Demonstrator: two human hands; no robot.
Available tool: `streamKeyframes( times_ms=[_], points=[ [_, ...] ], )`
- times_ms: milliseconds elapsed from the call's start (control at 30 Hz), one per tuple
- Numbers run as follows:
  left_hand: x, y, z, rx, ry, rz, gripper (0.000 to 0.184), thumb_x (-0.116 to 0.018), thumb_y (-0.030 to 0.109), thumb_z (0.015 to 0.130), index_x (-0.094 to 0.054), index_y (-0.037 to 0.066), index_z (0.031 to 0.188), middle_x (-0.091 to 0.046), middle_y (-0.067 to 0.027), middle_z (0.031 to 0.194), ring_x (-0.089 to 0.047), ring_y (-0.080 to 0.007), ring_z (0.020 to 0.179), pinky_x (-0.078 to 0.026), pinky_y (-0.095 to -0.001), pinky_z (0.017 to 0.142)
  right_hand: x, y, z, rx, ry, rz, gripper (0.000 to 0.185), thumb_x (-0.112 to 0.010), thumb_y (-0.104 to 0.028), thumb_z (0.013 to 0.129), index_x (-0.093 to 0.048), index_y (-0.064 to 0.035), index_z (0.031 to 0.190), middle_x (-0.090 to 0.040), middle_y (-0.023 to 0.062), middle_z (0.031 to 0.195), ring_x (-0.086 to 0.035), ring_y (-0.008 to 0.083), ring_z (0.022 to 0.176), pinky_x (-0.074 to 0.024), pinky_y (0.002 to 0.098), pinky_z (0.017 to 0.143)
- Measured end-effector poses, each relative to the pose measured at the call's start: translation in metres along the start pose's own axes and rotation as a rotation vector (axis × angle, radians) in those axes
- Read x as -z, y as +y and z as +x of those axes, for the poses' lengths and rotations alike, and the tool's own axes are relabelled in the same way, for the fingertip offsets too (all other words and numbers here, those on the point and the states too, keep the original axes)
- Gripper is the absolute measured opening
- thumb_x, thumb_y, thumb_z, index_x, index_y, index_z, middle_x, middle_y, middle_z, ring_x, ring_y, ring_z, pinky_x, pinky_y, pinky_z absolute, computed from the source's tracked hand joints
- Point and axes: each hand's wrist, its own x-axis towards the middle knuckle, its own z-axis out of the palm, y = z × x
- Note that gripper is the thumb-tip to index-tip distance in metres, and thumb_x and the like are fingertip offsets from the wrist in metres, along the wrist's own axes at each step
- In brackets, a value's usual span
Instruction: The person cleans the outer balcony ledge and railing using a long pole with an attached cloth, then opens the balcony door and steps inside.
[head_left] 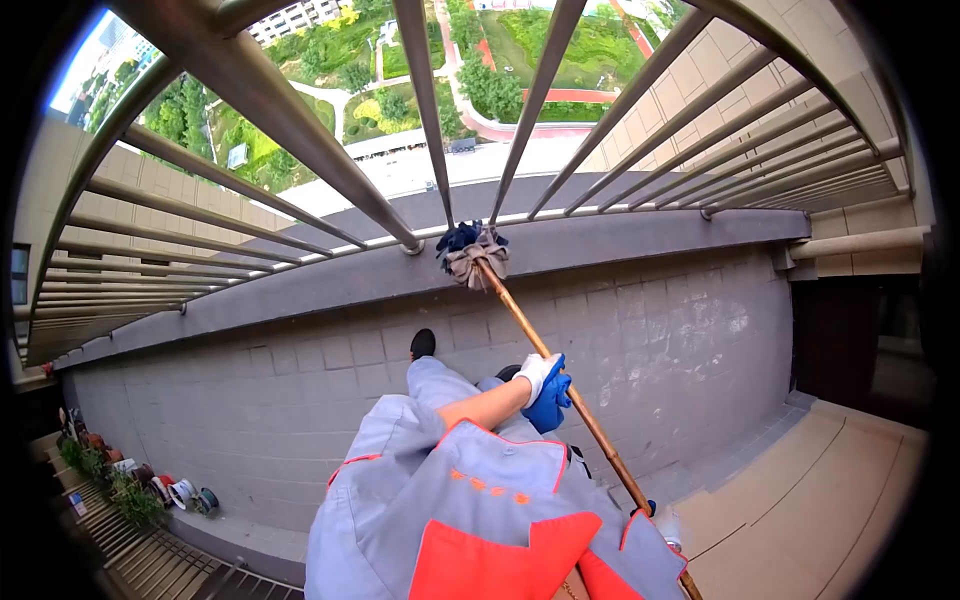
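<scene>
- Wood-handled mop (600,437) slants from near right to far; its rag head sits on the ledge (640,243) at the railing's (538,100) foot.
- Left hand (543,372), gloved, farther along: fingers curled round the handle, probably to steer the head.
- Right hand (668,527) at the handle nearer us, partly hidden; we cannot tell its fingers' state.
- Hands well apart, we judge, for leverage; the long handle likely spares us stooping.

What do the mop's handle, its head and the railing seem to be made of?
Mop handle: probably wood or bamboo, glossy brown with darker marks. Mop head: likely matte cloth, given its folded, bunched strips. Railing: apparently metal, smooth with shiny highlights.
</scene>
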Motion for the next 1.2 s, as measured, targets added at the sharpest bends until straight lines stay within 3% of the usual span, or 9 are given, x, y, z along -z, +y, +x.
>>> streamKeyframes(
  times_ms=[200, 333, 400, 533, 567, 733, 933, 1133, 1200],
  points=[
    [0.060, 0.066, 0.073, -0.067, -0.078, 0.001, 0.037, -0.042, 0.041, 0.089, -0.044, 0.011, 0.068, -0.038, -0.0060, 0.049, -0.042, -0.0245, 0.040, -0.038, -0.0417, 0.043, -0.037, -0.127, 0.057, 0.157, -0.009, 0.020, 0.034, -0.064, -0.038, 0.071, -0.065, -0.0116, 0.093, -0.065, 0.0187, 0.093, -0.061, 0.0376, 0.091, -0.0487, 0.0465, 0.079],
    [0.019, 0.021, 0.059, -0.158, 0.252, 0.447, 0.033, -0.054, 0.041, 0.086, -0.051, 0.010, 0.076, -0.044, -0.0048, 0.053, -0.048, -0.0290, 0.046, -0.047, -0.0421, 0.051, -0.017, -0.049, 0.028, 0.054, -0.140, 0.087, 0.032, -0.062, -0.035, 0.070, -0.066, -0.0136, 0.093, -0.065, 0.0184, 0.092, -0.062, 0.0371, 0.089, -0.0485, 0.0467, 0.077],
    [-0.010, 0.012, 0.004, 0.218, 0.096, 0.083, 0.043, -0.053, 0.042, 0.087, -0.062, 0.001, 0.080, -0.058, -0.0146, 0.058, -0.061, -0.0332, 0.055, -0.049, -0.0487, 0.053, -0.027, -0.003, 0.018, -0.043, -0.154, 0.106, 0.031, -0.061, -0.035, 0.071, -0.067, -0.0155, 0.094, -0.066, 0.0168, 0.091, -0.062, 0.0370, 0.090, -0.0482, 0.0459, 0.077],
    [0.041, -0.087, 0.035, -1.228, -0.938, 1.235, 0.045, -0.055, 0.043, 0.088, -0.057, 0.008, 0.116, -0.064, -0.0157, 0.096, -0.062, -0.0326, 0.087, -0.050, -0.0398, 0.076, -0.046, 0.041, 0.010, -0.078, -0.174, 0.143, 0.034, -0.062, -0.038, 0.070, -0.067, -0.0159, 0.096, -0.066, 0.0169, 0.092, -0.062, 0.0367, 0.090, -0.0482, 0.0455, 0.077],
    [0.034, -0.062, -0.007, -0.691, -0.967, 0.950, 0.044, -0.059, 0.040, 0.086, -0.054, 0.011, 0.119, -0.061, -0.0114, 0.106, -0.061, -0.0275, 0.089, -0.048, -0.0365, 0.080, -0.047, 0.050, 0.005, -0.079, -0.176, 0.149, 0.035, -0.062, -0.039, 0.070, -0.066, -0.0160, 0.096, -0.066, 0.0170, 0.092, -0.062, 0.0366, 0.090, -0.0482, 0.0454, 0.077],
    [0.043, -0.026, -0.037, -0.408, -0.518, 0.771, 0.010, -0.068, 0.017, 0.072, -0.061, 0.009, 0.071, -0.059, 0.0016, 0.068, -0.055, -0.0102, 0.065, -0.047, -0.0290, 0.065, -0.054, 0.098, -0.003, -0.083, -0.190, 0.168, 0.040, -0.063, -0.043, 0.069, -0.066, -0.0166, 0.098, -0.066, 0.0171, 0.092, -0.062, 0.0363, 0.090, -0.0481, 0.0448, 0.077],
    [0.000, 0.035, 0.025, -0.042, -0.249, -0.158, 0.021, -0.071, 0.024, 0.081, -0.062, 0.007, 0.072, -0.056, 0.0007, 0.062, -0.051, -0.0118, 0.060, -0.045, -0.0329, 0.057, -0.078, 0.056, 0.076, 0.084, -0.154, 0.283, 0.045, -0.065, -0.047, 0.068, -0.065, -0.0172, 0.101, -0.066, 0.0173, 0.092, -0.062, 0.0358, 0.091, -0.0481, 0.0442, 0.077],
    [-0.085, 0.071, 0.023, -0.051, 0.371, 0.104, 0.046, -0.078, 0.038, 0.067, -0.062, 0.002, 0.089, -0.065, -0.0106, 0.080, -0.060, -0.0231, 0.068, -0.050, -0.0409, 0.062, 0.007, -0.094, 0.110, 0.203, 0.130, 0.170, 0.037, -0.064, -0.037, 0.074, -0.063, -0.0068, 0.095, -0.065, 0.0191, 0.093, -0.061, 0.0368, 0.092, -0.0483, 0.0463, 0.079],
    [-0.074, 0.047, 0.072, -0.424, 0.555, 0.645, 0.048, -0.080, 0.039, 0.064, -0.061, 0.002, 0.090, -0.064, -0.0119, 0.076, -0.059, -0.0231, 0.065, -0.050, -0.0413, 0.056, 0.011, -0.045, 0.092, 0.176, 0.063, 0.111, 0.036, -0.064, -0.037, 0.074, -0.062, -0.0089, 0.096, -0.065, 0.0181, 0.093, -0.061, 0.0360, 0.091, -0.0484, 0.0457, 0.079]
  ],
)
